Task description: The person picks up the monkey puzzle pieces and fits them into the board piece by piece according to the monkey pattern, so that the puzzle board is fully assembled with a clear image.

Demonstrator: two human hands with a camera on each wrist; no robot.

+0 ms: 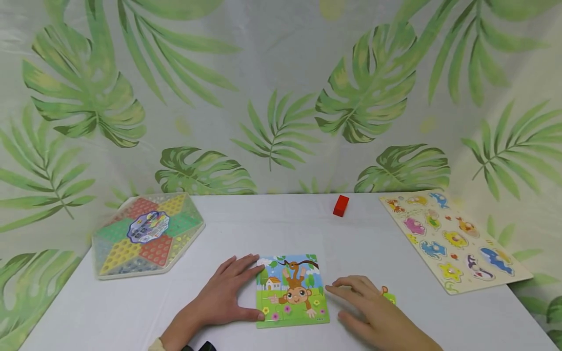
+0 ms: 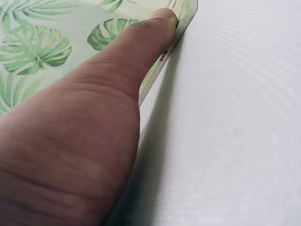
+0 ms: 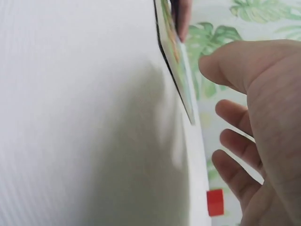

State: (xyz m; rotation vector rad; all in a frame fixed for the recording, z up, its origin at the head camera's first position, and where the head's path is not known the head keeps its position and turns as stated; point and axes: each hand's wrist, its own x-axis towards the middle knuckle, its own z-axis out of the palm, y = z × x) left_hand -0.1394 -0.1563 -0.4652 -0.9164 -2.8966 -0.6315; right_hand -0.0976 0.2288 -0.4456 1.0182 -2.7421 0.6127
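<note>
A square monkey jigsaw puzzle [image 1: 291,291] lies flat on the white table, with seams between pieces in its lower left. My left hand [image 1: 226,295] rests along its left side, fingers extended; the thumb [image 2: 164,20] touches the lower left corner. On the other side, my right hand [image 1: 369,307] hovers by the right edge with relaxed fingers and nothing held. The right wrist view shows gaps between this hand's fingers [image 3: 234,113] and the board [image 3: 176,63]. Beyond the right hand, a small green and brown piece [image 1: 390,296] is partly hidden by it.
A hexagonal board game box [image 1: 149,235] sits at the left. Toward the back stands a red block [image 1: 341,205]. A wooden sea-animal knob puzzle board [image 1: 456,243] lies at the right. Leaf-patterned cloth [image 1: 281,97] hangs behind the table [image 1: 272,224].
</note>
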